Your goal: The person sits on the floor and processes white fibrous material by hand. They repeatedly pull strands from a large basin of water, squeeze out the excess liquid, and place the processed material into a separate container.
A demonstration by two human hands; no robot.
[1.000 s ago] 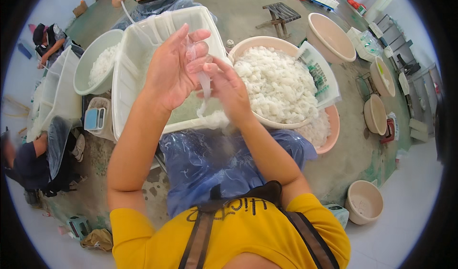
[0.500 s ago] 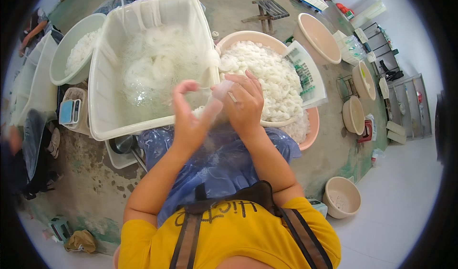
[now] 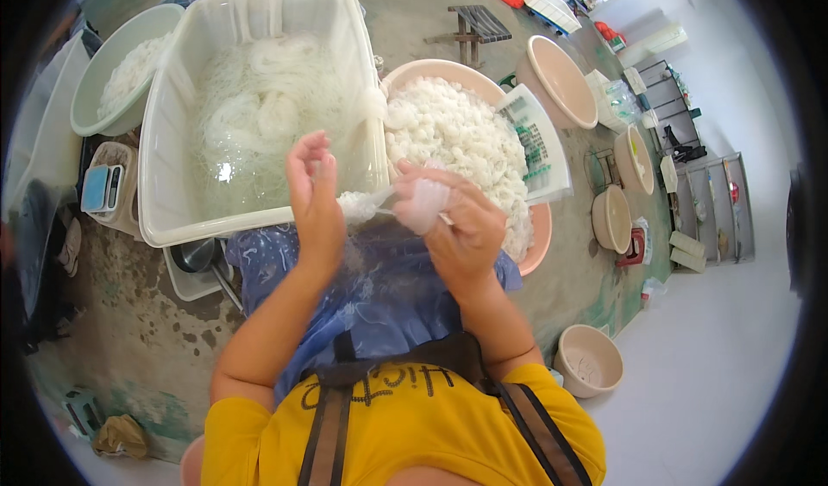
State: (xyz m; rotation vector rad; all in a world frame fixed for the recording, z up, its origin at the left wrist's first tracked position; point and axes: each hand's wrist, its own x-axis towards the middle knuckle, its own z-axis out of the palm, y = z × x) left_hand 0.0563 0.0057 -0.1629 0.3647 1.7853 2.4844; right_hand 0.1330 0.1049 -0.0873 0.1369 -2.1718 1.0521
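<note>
My left hand [image 3: 315, 219] is raised over the near right part of a white tub [image 3: 153, 167], fingers apart and slightly curled, with nothing visible in them. To its right, my right hand [image 3: 461, 232] grips a translucent white strip [image 3: 424, 203], bunched round its fingers and stretching left toward a white lumpy bit [image 3: 354, 206] by the tub's rim. The tub holds cloudy water with pale, stringy material. Behind my right hand a pink basin [image 3: 405, 72] is heaped with white lumpy pieces [image 3: 457, 119], with a printed white sheet [image 3: 539, 154] at its right edge.
At left are a pale green basin [image 3: 86, 106], a small blue scale [image 3: 102, 188] and a metal ladle [image 3: 194, 255]. A folding stool [image 3: 479, 27] stands behind. Several beige basins [image 3: 608, 219] and metal shelving [image 3: 716, 210] are at right. A blue plastic apron [image 3: 310, 313] covers my lap.
My hands have come down from above the tub toward its near rim and moved apart. The strip that hung between both hands is now bunched in my right hand. The view has shifted.
</note>
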